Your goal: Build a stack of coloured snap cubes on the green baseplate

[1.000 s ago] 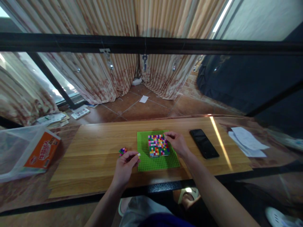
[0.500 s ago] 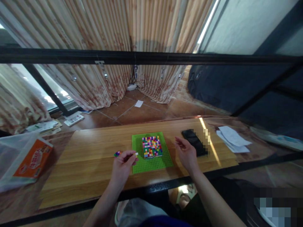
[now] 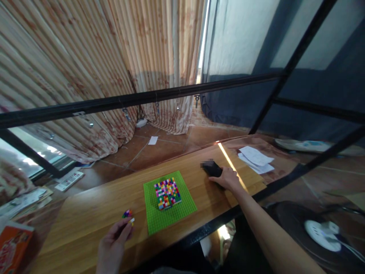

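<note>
My left hand (image 3: 114,235) pinches a small white toy brick (image 3: 132,220), with a yellow bit showing just below it. Beyond its fingertips lies a little heap of coloured bricks (image 3: 127,213) on the wooden table. To the right is a green baseplate (image 3: 152,223) bearing a square block of many-coloured bricks (image 3: 167,193). My right hand (image 3: 228,179) is closed over the near right side of a black phone (image 3: 211,168), hiding part of it. Whether the phone is lifted off the table I cannot tell.
The wooden table (image 3: 94,209) has a dark front edge. White papers (image 3: 256,158) lie beyond its right end. An orange package (image 3: 14,243) stands at the left. A black metal bar (image 3: 159,95) crosses beyond the table. A white power strip (image 3: 322,236) sits at lower right.
My right hand has moved right from beside the baseplate onto the phone. My left hand has drawn away from the baseplate, still pinching the white brick. The view has turned right.
</note>
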Motion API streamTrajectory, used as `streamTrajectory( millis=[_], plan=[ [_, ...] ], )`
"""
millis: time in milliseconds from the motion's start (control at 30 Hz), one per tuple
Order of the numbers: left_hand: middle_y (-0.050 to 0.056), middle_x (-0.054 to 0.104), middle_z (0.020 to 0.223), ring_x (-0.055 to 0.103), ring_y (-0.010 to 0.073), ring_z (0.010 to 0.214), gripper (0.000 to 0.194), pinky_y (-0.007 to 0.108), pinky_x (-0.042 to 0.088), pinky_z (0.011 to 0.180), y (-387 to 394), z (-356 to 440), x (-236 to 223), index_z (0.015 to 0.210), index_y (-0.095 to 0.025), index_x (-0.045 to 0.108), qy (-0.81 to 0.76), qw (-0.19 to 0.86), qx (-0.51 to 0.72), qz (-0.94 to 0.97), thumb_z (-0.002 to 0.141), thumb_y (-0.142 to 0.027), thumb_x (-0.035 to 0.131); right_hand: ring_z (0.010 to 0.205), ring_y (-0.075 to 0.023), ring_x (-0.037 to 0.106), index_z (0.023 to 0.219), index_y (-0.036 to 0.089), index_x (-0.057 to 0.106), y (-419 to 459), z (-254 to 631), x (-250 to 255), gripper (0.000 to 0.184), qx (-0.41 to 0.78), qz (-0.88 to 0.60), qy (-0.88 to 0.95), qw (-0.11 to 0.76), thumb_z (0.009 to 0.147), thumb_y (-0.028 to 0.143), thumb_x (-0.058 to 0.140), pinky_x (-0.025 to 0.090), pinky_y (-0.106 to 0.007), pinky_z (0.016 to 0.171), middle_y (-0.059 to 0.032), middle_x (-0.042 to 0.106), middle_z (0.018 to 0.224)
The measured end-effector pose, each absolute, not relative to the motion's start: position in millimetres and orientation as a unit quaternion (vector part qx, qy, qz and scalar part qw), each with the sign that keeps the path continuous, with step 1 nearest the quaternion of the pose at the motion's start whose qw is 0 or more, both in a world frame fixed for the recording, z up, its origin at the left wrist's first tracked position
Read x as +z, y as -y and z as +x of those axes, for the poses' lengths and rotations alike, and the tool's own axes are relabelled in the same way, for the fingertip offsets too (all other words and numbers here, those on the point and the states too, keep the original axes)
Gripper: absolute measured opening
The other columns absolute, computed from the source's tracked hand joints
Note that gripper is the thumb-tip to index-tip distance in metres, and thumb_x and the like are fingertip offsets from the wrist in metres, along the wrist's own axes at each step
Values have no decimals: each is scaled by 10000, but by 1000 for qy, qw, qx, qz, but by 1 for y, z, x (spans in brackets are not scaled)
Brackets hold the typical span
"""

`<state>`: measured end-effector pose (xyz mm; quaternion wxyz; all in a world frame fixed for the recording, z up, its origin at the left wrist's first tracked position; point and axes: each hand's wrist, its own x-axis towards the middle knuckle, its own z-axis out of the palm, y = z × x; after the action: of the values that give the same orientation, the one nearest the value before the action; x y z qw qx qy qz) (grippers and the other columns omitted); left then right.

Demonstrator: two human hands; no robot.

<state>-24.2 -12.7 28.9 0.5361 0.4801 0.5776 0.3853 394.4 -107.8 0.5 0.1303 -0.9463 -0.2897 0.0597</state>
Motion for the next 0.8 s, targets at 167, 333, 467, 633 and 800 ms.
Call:
streamTrajectory(
  millis=[167, 333, 467, 633, 800],
  plan=[
    [12, 698, 776, 613, 140, 684, 551, 230, 519, 652, 10, -27, 32, 788, -166, 726, -584, 531, 375, 486, 376, -506, 861, 1162, -364, 520, 1230, 128, 529, 104, 397, 1, 880, 79, -946, 279, 148, 542, 639, 727, 436, -441, 904, -216, 556, 1218],
    [17, 702, 819, 631, 160, 731, 513, 252, 529, 694, 13, -31, 29, 816, -174, 726, -587, 526, 364, 496, 425, -481, 854, 1177, -363, 506, 1233, 143, 521, 102, 396, 5, 872, 91, -945, 265, 169, 532, 615, 737, 436, -453, 903, -204, 544, 1224],
    [31, 709, 850, 645, 174, 758, 505, 272, 535, 723, 14, -31, 26, 842, -167, 731, -586, 522, 363, 503, 454, -472, 839, 1207, -376, 476, 1226, 159, 519, 102, 394, 7, 857, 103, -944, 264, 169, 544, 634, 722, 424, -478, 917, -200, 519, 1253],
    [23, 719, 826, 641, 170, 731, 505, 265, 536, 690, 9, -32, 21, 762, -163, 734, -599, 520, 387, 471, 354, -437, 847, 1242, -378, 446, 1246, 140, 502, 102, 395, 7, 913, 118, -941, 273, 162, 530, 658, 729, 398, -476, 967, -206, 488, 1299],
    [15, 717, 746, 633, 162, 652, 444, 262, 533, 633, 3, -37, 18, 722, -168, 729, -624, 490, 384, 472, 348, -388, 826, 1230, -358, 477, 1251, 125, 524, 105, 414, 4, 964, 148, -916, 310, 209, 506, 700, 734, 398, -437, 992, -204, 529, 1289]
  ],
)
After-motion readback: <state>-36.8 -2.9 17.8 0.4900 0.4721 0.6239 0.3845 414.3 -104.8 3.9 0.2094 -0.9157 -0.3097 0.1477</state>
